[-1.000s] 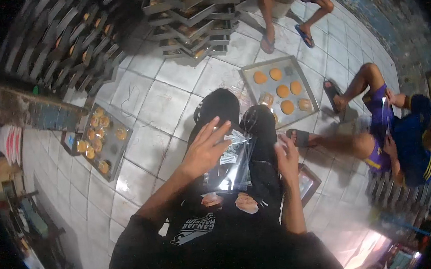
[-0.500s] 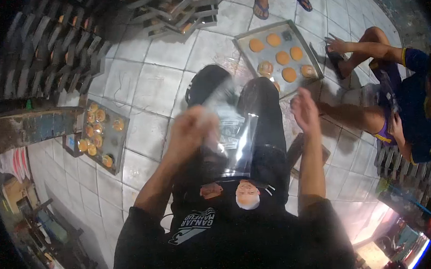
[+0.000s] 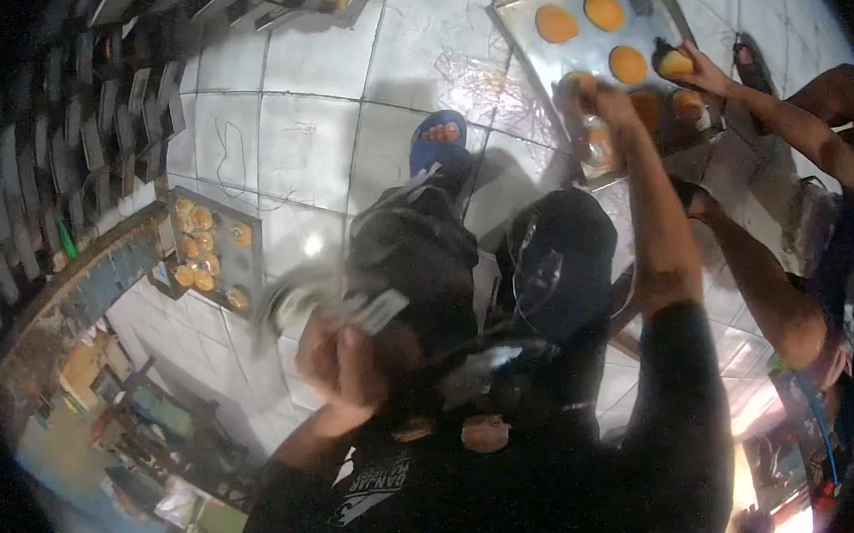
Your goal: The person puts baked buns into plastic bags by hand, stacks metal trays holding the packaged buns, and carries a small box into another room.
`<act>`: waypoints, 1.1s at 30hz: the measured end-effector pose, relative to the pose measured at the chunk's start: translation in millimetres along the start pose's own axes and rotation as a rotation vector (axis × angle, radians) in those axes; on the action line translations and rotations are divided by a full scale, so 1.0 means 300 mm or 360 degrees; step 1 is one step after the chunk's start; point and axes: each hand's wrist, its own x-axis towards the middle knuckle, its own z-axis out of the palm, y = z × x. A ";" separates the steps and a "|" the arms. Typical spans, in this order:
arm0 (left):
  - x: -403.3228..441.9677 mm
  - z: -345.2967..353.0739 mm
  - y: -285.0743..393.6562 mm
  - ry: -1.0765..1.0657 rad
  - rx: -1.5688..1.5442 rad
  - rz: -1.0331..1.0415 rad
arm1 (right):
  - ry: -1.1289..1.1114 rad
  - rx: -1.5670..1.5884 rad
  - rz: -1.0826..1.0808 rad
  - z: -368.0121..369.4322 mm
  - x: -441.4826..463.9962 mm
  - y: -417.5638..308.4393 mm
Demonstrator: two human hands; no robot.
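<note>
My left hand (image 3: pixel 340 362) is closed on a clear plastic bag (image 3: pixel 296 300), blurred by motion, with a pale printed patch (image 3: pixel 381 311) beside the fingers. At the upper right, my right hand (image 3: pixel 612 105) reaches over a metal tray (image 3: pixel 531 56), its fingers bent round the edge of a round bun (image 3: pixel 573 85); blur hides the exact contact. Other golden buns (image 3: pixel 603 12) lie loose on this tray. Nearer its front edge is a bun in clear wrapping (image 3: pixel 597 146). Shiny clear plastic (image 3: pixel 498 365) lies across my lap.
Another person's hand (image 3: pixel 706 74) touches a bun (image 3: pixel 672 63) at the tray's right side. A second tray (image 3: pixel 248 249) with several buns stands at the left on the tiled floor (image 3: pixel 309 136). Stacked metal racks (image 3: pixel 91 132) fill the upper left. My sandalled foot (image 3: pixel 438 142) is forward.
My right hand has moved from beside my knee up to a bun on the tray. My left hand has moved left and down with the bag. The other person's hand now reaches the tray.
</note>
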 end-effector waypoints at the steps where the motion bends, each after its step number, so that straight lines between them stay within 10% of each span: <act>1: -0.014 0.010 0.008 0.0215 -0.0360 -0.0224 | 0.0031 0.0116 -0.0087 0.001 0.072 -0.032; 7: 0.027 -0.034 -0.012 -0.0003 -0.0909 -0.0300 | 0.0568 -0.0591 -0.0599 0.015 0.548 0.070; 11: 0.075 -0.118 0.019 -0.0339 -0.0243 -0.0236 | 0.0558 0.0328 0.0091 0.045 0.612 0.011; 14: 0.048 -0.051 0.055 0.0032 -0.0687 -0.0677 | 0.0485 0.0911 0.0135 0.136 0.571 -0.096; 18: 0.068 -0.013 0.012 0.0063 -0.0596 -0.0336 | 0.0756 -0.0644 -0.0566 0.222 0.498 -0.154; 25: 0.121 0.053 0.106 0.0225 -0.0273 -0.0372 | 0.0460 0.0522 -0.0293 0.128 -0.199 -0.551; 29: 0.095 0.034 0.185 0.0022 -0.0780 -0.0329 | -0.0328 0.1917 -0.0397 0.091 -0.618 -0.541; 32: 0.049 -0.015 0.193 -0.0165 -0.1233 -0.0771 | 0.0157 0.1221 -0.0499 0.146 -1.090 -0.736; 33: 0.039 -0.028 0.040 -0.0269 -0.0883 -0.0457 | 0.0237 0.0798 -0.0760 0.178 -1.198 -0.756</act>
